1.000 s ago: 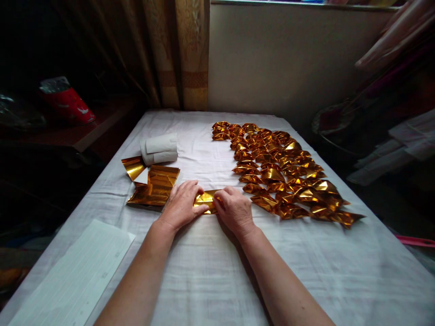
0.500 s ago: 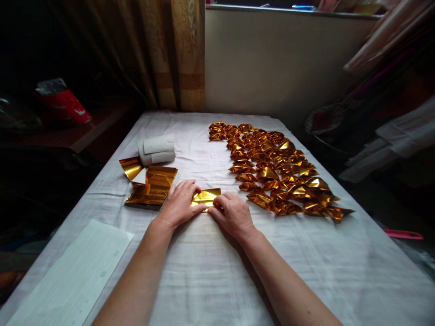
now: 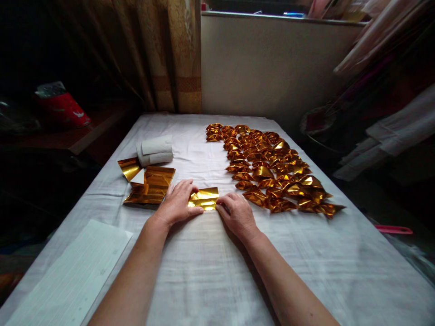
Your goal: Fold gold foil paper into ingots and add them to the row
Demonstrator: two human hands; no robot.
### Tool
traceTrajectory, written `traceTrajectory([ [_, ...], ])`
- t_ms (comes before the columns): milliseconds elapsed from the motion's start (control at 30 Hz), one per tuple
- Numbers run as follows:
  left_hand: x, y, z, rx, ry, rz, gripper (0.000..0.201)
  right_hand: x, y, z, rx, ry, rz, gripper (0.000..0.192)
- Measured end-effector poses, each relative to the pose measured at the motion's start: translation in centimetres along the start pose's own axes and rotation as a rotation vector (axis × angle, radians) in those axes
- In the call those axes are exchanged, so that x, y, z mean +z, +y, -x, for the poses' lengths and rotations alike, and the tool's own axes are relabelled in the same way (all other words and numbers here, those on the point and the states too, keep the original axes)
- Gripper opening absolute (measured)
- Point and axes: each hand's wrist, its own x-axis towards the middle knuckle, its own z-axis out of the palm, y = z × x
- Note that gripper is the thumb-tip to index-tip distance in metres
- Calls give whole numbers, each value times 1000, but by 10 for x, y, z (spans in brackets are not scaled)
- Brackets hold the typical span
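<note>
A small folded sheet of gold foil paper (image 3: 205, 198) lies flat on the white cloth-covered table (image 3: 217, 271). My left hand (image 3: 177, 203) presses down on its left end, thumb along the near edge. My right hand (image 3: 238, 213) rests at its right end, fingertips on the near right corner. A stack of flat gold foil sheets (image 3: 149, 185) lies just left of my left hand. Several folded gold foil pieces (image 3: 272, 167) are laid in rows to the right of my right hand.
A white paper roll (image 3: 154, 151) lies behind the foil stack. A lined white sheet (image 3: 74, 271) sits at the near left. A red pack (image 3: 64, 108) rests on a dark side shelf to the left. Curtain and wall stand behind the table.
My right hand has slid rightwards off the foil sheet to its right end, uncovering more of it. My left hand has stayed pressing on the left end. The view shifted slightly.
</note>
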Motion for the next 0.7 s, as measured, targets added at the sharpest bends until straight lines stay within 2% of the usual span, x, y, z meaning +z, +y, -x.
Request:
traceTrajectory([
  [333,-21,-10,4,9,-228,7,65,3,2,1,-16,46,-38,6],
  [533,-23,-9,4,-13,-272,7,69,4,-1,1,11,59,-55,7],
  [700,-23,-6,4,-19,-265,8,70,7,-24,-2,60,122,75,18],
])
